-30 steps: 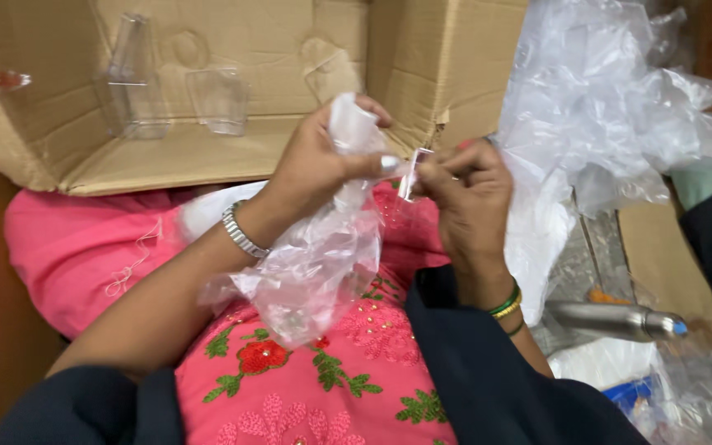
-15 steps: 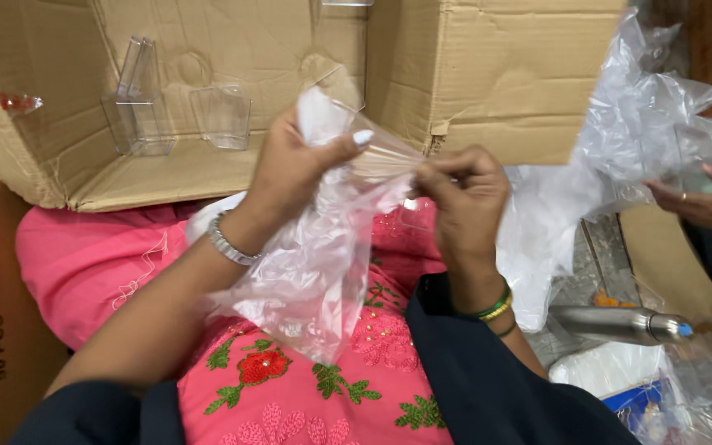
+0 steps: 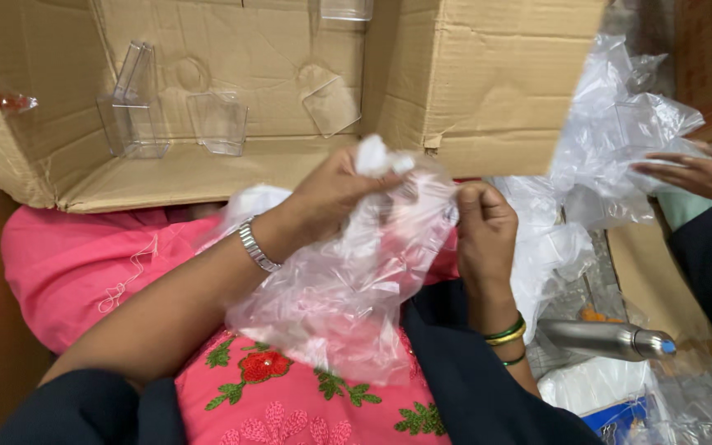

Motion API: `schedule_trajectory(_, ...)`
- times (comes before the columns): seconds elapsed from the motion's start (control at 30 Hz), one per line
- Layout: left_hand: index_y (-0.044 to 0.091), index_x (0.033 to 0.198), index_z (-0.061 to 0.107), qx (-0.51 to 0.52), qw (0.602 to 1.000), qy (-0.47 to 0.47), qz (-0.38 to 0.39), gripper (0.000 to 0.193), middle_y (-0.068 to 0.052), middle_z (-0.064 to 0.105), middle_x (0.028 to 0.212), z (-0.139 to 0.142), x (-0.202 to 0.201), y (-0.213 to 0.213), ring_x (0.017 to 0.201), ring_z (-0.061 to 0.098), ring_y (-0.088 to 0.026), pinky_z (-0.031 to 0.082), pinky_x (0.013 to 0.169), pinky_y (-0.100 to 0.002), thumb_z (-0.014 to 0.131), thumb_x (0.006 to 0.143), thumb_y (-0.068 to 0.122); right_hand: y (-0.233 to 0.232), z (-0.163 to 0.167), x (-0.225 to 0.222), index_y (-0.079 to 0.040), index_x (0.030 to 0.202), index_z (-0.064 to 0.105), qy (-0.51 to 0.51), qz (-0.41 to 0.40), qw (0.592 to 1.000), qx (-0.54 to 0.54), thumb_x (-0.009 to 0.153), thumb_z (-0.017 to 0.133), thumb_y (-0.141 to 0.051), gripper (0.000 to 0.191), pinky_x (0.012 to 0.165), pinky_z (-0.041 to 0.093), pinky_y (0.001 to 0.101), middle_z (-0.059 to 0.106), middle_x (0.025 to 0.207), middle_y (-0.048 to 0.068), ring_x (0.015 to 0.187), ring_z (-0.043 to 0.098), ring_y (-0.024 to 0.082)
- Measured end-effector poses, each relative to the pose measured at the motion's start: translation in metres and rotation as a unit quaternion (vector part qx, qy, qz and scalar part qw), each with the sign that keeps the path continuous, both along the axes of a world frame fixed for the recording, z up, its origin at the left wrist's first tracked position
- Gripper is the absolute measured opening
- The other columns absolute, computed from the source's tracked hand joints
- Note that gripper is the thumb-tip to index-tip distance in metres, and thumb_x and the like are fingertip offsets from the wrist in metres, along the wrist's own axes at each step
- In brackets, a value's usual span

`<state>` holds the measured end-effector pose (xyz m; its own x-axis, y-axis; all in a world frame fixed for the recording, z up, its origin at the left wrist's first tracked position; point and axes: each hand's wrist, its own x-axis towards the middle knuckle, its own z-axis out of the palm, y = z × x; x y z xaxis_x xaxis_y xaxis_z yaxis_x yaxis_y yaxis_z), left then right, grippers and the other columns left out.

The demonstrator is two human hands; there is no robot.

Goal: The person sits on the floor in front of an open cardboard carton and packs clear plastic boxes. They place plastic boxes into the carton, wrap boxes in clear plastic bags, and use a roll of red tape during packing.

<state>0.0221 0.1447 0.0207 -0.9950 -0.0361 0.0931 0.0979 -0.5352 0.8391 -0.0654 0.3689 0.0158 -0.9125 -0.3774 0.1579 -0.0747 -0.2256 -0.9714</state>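
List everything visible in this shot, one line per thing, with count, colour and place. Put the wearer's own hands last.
clear plastic bag: one, transparent, centre, gripped at its top by both hands
cardboard box: one, brown, open, lying across the top
clear plastic containers: at least two, transparent, inside the box at left
steel bottle: one, silver with a blue end, lying at lower right
loose plastic wrap: a heap, transparent, upper right
other person's hand: one, on the wrap at the right edge
pink garment: one, pink with red and green embroidery, over the lap
left hand: one, silver bracelet at the wrist, pinching the bag's top
right hand: one, green and yellow bangles, closed on the bag's edge
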Motion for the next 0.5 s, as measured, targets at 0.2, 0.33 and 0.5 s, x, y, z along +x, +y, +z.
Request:
schedule_trajectory(0.2, 0.002, 0.103, 0.07, -0.135, 0.988, -0.066, 0.028, 0.019, -0.002, 0.075, 0.091, -0.013, -0.016, 0.014, 0.082, 0.069, -0.011, 0.056, 0.075, -0.026, 0.08, 0.088, 0.009, 0.032, 0.011, -0.006, -0.01, 0.088, 0.06, -0.211, 0.12, 0.943, -0.225, 0.102, 0.057, -0.028, 0.023, 0.082, 0.061, 0.0393, 0.067, 0.084, 0.004, 0.079, 0.068, 0.016)
schedule_trajectory(0.33, 0.004, 0.101, 0.065, -0.025, 0.996, 0.022, 0.077, 0.021, -0.004, 0.073, 0.091, -0.021, -0.026, 0.0, 0.085, 0.074, -0.014, 0.061, 0.073, -0.03, 0.08, 0.087, 0.011, 0.024, 0.008, 0.006, -0.007, 0.094, 0.062, -0.184, 0.087, 0.969, -0.143, 0.113, 0.059, -0.023, 0.025, 0.072, 0.06, 0.0404, 0.066, 0.082, 0.005, 0.069, 0.063, 0.016)
schedule_trajectory(0.5, 0.0, 0.107, 0.07, -0.092, 0.995, -0.002, 0.043, 0.026, -0.002, 0.071, 0.095, -0.041, -0.029, 0.01, 0.082, 0.063, -0.009, 0.053, 0.075, -0.027, 0.073, 0.103, 0.025, 0.021, 0.009, 0.01, -0.005, 0.086, 0.057, -0.24, -0.016, 0.963, -0.124, 0.104, 0.048, -0.024, 0.028, 0.068, 0.051, 0.0336, 0.065, 0.082, 0.007, 0.074, 0.062, 0.017)
